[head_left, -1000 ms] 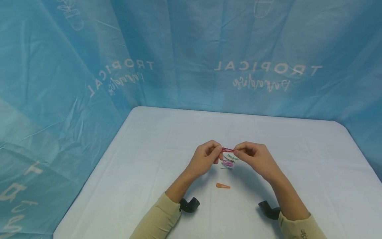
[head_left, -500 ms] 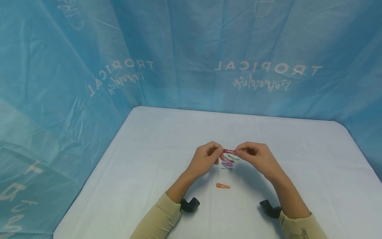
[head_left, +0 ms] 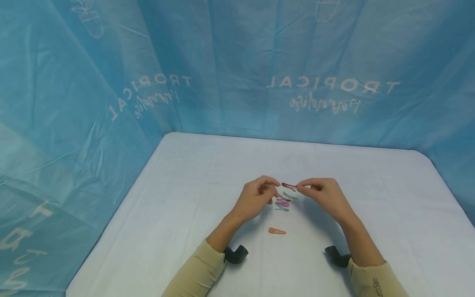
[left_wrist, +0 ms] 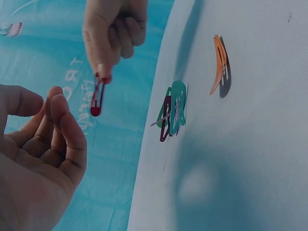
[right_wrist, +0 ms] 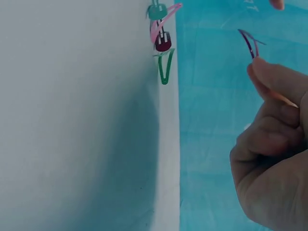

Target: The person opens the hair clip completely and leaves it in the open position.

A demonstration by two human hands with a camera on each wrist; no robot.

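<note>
A red snap hair clip point(head_left: 288, 186) is pinched at one end by the thumb and index finger of my right hand point(head_left: 323, 197), held above the table. Its parts stand sprung apart in the right wrist view, where the clip point(right_wrist: 249, 44) points away from the fingertips. My left hand point(head_left: 257, 196) is just left of the clip, apart from it, with loosely bent fingers and nothing between them. Below both hands lies a small pile of hair clips point(head_left: 283, 203): teal point(left_wrist: 179, 98), dark red point(left_wrist: 166, 118), pink point(right_wrist: 168, 17) and green point(right_wrist: 165, 72).
Nearer to me, a single orange snap clip point(head_left: 277, 231) lies on the white-covered table point(head_left: 208, 177). Blue printed curtains point(head_left: 237, 74) hang behind and at the left of the table. Black curved pieces point(head_left: 236, 255) stick out at both wrists.
Earlier both hands held the red clip between them. My left fingers have let go and spread; the right hand keeps the clip and has shifted slightly right. The clip's parts now stand apart.
</note>
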